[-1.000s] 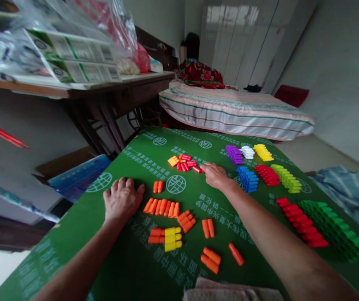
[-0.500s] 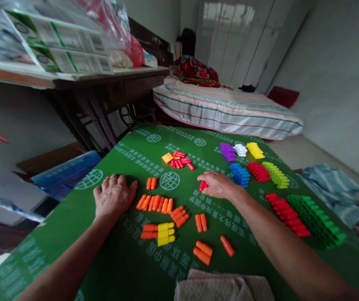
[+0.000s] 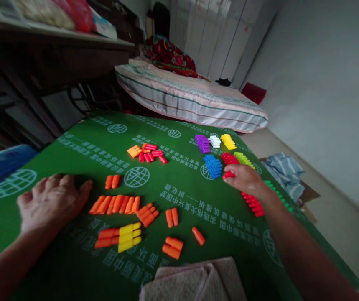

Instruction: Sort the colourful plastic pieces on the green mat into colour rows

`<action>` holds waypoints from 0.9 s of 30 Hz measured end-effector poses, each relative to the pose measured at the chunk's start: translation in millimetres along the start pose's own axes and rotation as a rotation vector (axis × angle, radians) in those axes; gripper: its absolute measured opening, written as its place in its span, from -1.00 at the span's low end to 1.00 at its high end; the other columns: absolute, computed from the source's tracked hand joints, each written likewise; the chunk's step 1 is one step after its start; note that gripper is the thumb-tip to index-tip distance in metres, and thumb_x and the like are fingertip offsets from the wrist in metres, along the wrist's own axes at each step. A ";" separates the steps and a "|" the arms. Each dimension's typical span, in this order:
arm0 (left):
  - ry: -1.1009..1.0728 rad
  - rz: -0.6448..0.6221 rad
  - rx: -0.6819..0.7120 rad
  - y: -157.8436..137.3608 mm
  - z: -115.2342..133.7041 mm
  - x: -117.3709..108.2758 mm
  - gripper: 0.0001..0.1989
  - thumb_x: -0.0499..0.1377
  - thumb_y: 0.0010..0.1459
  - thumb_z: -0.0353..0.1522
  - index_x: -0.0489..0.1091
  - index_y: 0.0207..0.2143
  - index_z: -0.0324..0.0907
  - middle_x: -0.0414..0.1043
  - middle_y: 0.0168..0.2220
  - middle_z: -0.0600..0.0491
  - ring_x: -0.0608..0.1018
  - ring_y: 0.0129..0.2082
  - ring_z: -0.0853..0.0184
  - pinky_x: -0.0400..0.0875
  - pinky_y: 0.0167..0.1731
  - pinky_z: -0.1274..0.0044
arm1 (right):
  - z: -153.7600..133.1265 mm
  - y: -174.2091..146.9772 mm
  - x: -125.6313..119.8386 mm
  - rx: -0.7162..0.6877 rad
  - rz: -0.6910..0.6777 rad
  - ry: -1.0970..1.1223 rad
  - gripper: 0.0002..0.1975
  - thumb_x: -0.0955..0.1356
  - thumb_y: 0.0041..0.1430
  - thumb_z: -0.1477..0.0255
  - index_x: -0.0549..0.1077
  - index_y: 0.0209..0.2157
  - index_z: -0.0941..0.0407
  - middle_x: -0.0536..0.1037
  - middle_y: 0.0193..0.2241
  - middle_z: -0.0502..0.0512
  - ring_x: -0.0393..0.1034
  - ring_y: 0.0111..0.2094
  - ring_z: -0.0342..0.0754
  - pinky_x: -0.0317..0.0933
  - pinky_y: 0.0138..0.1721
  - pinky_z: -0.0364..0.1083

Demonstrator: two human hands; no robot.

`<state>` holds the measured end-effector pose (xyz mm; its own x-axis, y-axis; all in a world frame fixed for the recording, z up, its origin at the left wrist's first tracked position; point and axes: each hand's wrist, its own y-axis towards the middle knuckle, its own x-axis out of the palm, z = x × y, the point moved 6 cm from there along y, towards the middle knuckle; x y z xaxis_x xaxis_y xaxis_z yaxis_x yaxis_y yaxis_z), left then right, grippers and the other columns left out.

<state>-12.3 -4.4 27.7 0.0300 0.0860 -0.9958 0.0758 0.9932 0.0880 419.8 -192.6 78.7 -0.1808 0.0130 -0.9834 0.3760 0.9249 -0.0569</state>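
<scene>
"Starting left: left hand (image 3: 52, 200)?"

"Palm down, fingers loosely spread, nothing visibly held. Bullet-shaped orange plastic pieces (image 3: 117, 204) lie to its right on the printed green tabletop (image 3: 166, 184)."

"And the right side?"

"Small red plastic piece (image 3: 228, 174), pinched in the right hand (image 3: 245, 179); long axis mostly hidden. Ridged red plastic block (image 3: 228, 158) lies just beyond that grip, the nearer hand."

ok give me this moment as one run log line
right hand: holds red piece, near red cluster | left hand: palm down on green table, beside orange pair
</scene>
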 end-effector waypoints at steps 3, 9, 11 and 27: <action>0.002 -0.012 -0.010 -0.1 1.9 -0.7 -0.21 -0.40 0.09 0.07 0.25 0.01 -0.29 0.16 0.16 -0.31 0.18 0.19 -0.10 0.17 0.10 0.08 | 65.0 5.3 1.2 0.193 -0.012 -0.003 -0.67 0.39 0.05 0.32 0.53 -0.11 0.09 0.61 -0.15 0.11 0.48 -0.16 0.00 0.28 -0.16 -0.10; -0.010 -0.020 -0.014 0.4 6.5 -2.7 -0.18 -0.41 0.08 0.07 0.24 0.04 -0.31 0.15 0.17 -0.32 0.17 0.20 -0.12 0.16 0.10 0.07 | 105.1 14.6 19.2 0.308 -0.020 -0.051 -0.61 0.44 -0.04 0.26 0.55 -0.13 0.07 0.61 -0.18 0.11 0.48 -0.20 -0.01 0.28 -0.23 -0.12; -0.009 -0.036 -0.017 -0.5 7.6 -3.5 -0.18 -0.40 0.08 0.06 0.24 0.05 -0.33 0.14 0.18 -0.34 0.16 0.21 -0.13 0.16 0.10 0.06 | 106.3 16.2 23.2 0.312 -0.019 -0.051 -0.61 0.45 -0.07 0.26 0.55 -0.15 0.07 0.61 -0.23 0.09 0.49 -0.23 -0.03 0.27 -0.26 -0.14; -0.009 -0.027 -0.012 -0.8 7.1 -2.0 -0.22 -0.36 0.09 0.05 0.25 0.02 -0.33 0.16 0.16 -0.33 0.18 0.19 -0.12 0.18 0.09 0.05 | 105.0 18.0 26.7 0.281 -0.068 -0.088 -0.60 0.46 -0.09 0.24 0.55 -0.17 0.09 0.61 -0.29 0.07 0.48 -0.29 -0.03 0.23 -0.36 -0.15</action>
<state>-5.4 -5.9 29.8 0.0370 0.0586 -0.9976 0.0643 0.9961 0.0609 517.2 -215.6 33.4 -0.1389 -0.0901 -0.9862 0.6045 0.7811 -0.1565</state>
